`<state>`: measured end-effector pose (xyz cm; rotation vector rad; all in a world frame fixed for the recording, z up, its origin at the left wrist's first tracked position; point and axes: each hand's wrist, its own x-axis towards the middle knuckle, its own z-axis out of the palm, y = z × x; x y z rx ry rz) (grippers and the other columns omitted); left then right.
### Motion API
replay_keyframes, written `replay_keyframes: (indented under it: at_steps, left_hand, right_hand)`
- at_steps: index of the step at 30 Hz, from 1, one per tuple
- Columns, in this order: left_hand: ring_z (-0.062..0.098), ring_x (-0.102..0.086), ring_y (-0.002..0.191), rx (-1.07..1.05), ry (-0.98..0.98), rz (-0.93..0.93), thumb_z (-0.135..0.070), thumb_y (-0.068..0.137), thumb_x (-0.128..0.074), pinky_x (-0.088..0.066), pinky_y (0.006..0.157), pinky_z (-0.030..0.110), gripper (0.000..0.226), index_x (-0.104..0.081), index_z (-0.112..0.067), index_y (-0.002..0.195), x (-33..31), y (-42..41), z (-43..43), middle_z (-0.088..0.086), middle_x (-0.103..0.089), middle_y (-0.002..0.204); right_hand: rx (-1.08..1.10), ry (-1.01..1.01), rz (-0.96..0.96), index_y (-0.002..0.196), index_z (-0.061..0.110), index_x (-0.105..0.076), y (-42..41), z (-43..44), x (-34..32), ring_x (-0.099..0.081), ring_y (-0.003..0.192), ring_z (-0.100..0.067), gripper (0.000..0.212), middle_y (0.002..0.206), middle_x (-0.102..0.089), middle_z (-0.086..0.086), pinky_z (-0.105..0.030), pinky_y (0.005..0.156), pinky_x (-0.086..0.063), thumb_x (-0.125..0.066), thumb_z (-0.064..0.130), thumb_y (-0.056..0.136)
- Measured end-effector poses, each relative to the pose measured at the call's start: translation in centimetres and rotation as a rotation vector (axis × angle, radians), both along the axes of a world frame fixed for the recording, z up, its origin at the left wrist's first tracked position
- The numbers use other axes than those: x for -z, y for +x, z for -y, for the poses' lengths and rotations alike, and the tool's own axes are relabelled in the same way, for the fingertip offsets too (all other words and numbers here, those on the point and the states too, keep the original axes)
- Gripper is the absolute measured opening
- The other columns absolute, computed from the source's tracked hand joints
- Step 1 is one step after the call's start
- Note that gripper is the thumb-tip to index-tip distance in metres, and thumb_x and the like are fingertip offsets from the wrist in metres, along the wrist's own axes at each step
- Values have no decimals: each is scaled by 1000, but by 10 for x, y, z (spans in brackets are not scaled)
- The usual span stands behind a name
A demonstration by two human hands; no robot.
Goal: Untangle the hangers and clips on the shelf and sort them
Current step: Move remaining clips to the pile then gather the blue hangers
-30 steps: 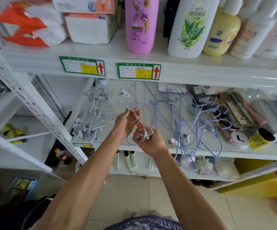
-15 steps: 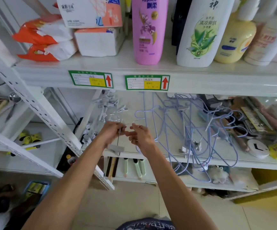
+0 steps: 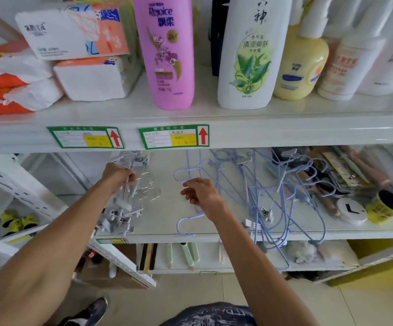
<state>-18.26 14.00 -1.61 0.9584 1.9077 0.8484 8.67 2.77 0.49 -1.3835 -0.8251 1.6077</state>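
Observation:
On the white middle shelf (image 3: pixel 167 232) a heap of grey clips (image 3: pixel 120 215) lies at the left. My left hand (image 3: pixel 117 176) hovers over that heap and pinches a thin metal clip rod (image 3: pixel 126 189) that hangs down from its fingers. Several pale blue wire hangers (image 3: pixel 268 203) lie tangled across the centre and right of the shelf, some drooping over the front edge. My right hand (image 3: pixel 201 192) floats just left of the tangle with loosely curled fingers and holds nothing. One blue hanger hook (image 3: pixel 186 222) lies under that wrist.
Bottles (image 3: pixel 167 52) and tissue packs (image 3: pixel 73 50) fill the upper shelf. Packaged goods, a round white disc (image 3: pixel 351 210) and a yellow tub (image 3: pixel 385 207) crowd the right end. A slanted white shelf post (image 3: pixel 26 191) stands at the left. Brushes lie on the shelf below.
My hands have drawn apart: the left carried the clip rod left over the grey clip heap, and the right let go and shifted right toward the blue hangers.

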Motion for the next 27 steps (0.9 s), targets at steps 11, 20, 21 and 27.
replay_keyframes:
  at_steps: [11,20,21,27]
  left_hand:
    - [39,-66,90,294,13,-699,-5,72,-67,-55,69,38,21,-62,2,92,14,16,2,22,-68,92]
    - [40,-53,119,209,-180,-668,-54,85,-65,-47,88,43,83,-37,4,137,34,18,27,23,-51,131]
    - [36,-60,109,223,-180,-628,-49,84,-67,-50,76,35,73,-47,5,129,34,17,30,20,-58,121]
    - [20,-59,65,219,-151,-454,-29,85,-64,-41,48,23,38,-62,2,106,35,8,39,7,-62,81]
  right_hand:
    - [27,28,54,88,2,-65,29,6,14,-56,54,-16,14,77,-68,-18,-23,51,-40,-52,5,94]
    - [-53,10,183,89,3,-65,14,27,33,-56,51,-14,14,72,-68,-13,-23,51,-40,-52,5,93]
    - [-85,20,203,89,4,-65,9,28,32,-57,51,-14,13,71,-68,-11,-23,51,-40,-53,5,93]
    - [-256,72,373,88,11,-70,-50,8,42,-66,71,-20,15,77,-69,-6,-33,68,-57,-56,15,85]
